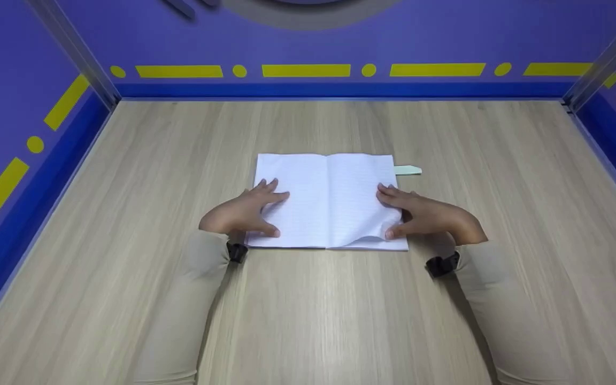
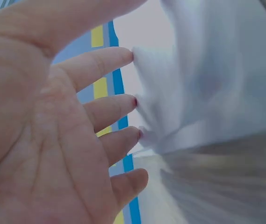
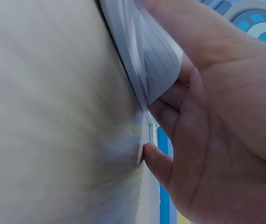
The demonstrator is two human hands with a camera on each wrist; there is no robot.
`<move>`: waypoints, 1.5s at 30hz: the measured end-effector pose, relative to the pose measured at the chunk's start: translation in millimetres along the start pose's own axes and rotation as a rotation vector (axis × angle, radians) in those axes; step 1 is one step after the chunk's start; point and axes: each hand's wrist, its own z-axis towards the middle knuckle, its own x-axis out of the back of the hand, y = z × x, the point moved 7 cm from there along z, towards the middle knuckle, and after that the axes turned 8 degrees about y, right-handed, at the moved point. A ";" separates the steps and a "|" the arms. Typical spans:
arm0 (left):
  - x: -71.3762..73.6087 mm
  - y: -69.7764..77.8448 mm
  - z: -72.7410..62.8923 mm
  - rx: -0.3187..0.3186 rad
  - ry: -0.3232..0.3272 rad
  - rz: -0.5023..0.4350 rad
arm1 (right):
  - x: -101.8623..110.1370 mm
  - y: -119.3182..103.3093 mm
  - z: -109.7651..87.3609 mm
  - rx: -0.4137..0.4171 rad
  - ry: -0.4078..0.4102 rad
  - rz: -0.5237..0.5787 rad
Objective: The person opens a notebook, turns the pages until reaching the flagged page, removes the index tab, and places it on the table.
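Observation:
An open notebook (image 1: 308,214) with white ruled pages lies on the table. My left hand (image 1: 246,211) rests on the left page, fingers spread, thumb near its lower edge. In the left wrist view, the fingertips of the left hand (image 2: 100,107) touch the paper. Over the right page's outer edge lies my right hand (image 1: 420,211), fingertips and thumb apart on the paper. The lower part of that page (image 3: 161,65) bows up beside the right hand (image 3: 207,121). The right thumb tip lies outside the right wrist view.
A pale green tab (image 1: 408,170) sticks out past the notebook's right edge. The wood-grain table (image 1: 308,315) is bounded by blue panels (image 1: 308,48) with yellow marks at the back and sides. Each wrist carries a black strap device (image 1: 441,264).

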 end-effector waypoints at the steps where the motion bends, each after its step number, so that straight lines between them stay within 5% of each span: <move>1: 0.9 3.1 -0.3 -0.004 0.004 0.004 | 0.0 0.5 -0.3 0.000 -0.001 -0.002; 10: 2.0 43.1 -1.8 -0.134 0.140 0.053 | 0.8 1.6 -1.5 0.007 0.008 0.003; 22: -16.4 99.2 -2.2 -0.364 0.346 0.145 | 0.2 0.6 0.2 -0.005 0.010 -0.010; 29: -34.1 133.2 8.2 -0.532 0.349 0.226 | 1.2 2.6 -0.3 -0.019 0.018 -0.039; 45: -60.1 155.8 29.5 -0.590 0.266 0.275 | 0.2 -1.4 0.9 0.023 0.023 -0.009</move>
